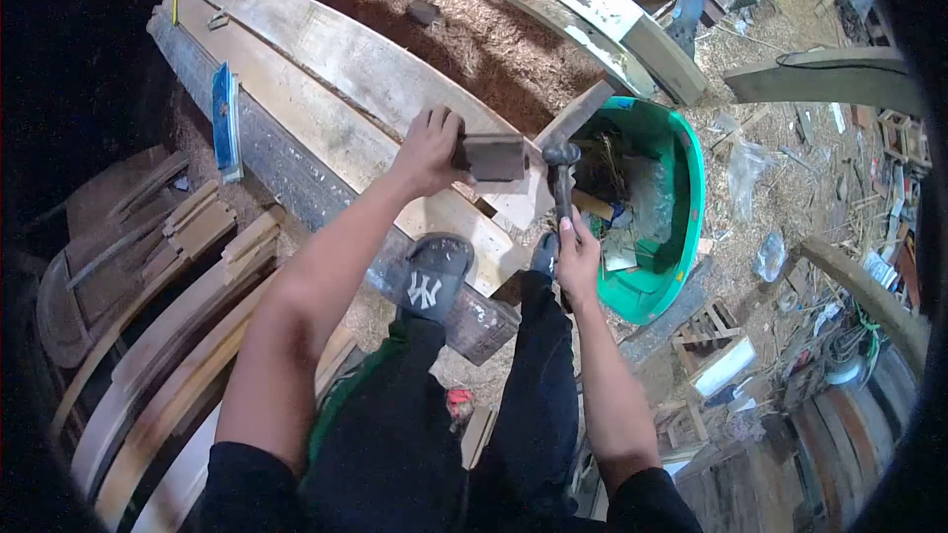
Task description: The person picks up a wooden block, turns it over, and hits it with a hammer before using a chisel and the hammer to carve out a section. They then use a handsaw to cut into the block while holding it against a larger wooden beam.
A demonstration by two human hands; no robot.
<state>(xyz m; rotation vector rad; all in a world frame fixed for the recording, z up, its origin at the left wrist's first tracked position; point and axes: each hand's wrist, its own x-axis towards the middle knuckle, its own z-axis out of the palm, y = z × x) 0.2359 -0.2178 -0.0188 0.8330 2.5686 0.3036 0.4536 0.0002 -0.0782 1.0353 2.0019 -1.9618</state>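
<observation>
My left hand (pixel 432 153) is closed around one end of a short dark wooden block (pixel 497 158) above the planks. The right hand (pixel 578 262) grips the handle of a hammer (pixel 562 173), its head up close to the block's free end, with a small gap between them. Beneath the block lie long pale planks (pixel 326 128), side by side on a darker beam (pixel 296 173). My sandalled foot (pixel 439 271) rests on the planks' near end.
A green plastic tub (pixel 688 207) holding scraps and plastic stands right of the hammer. A blue, flat-faced tool (pixel 225 123) leans on the beam. Curved wooden pieces (pixel 188 365) are stacked at lower left. Wood shavings (pixel 474 39) and offcuts litter the floor.
</observation>
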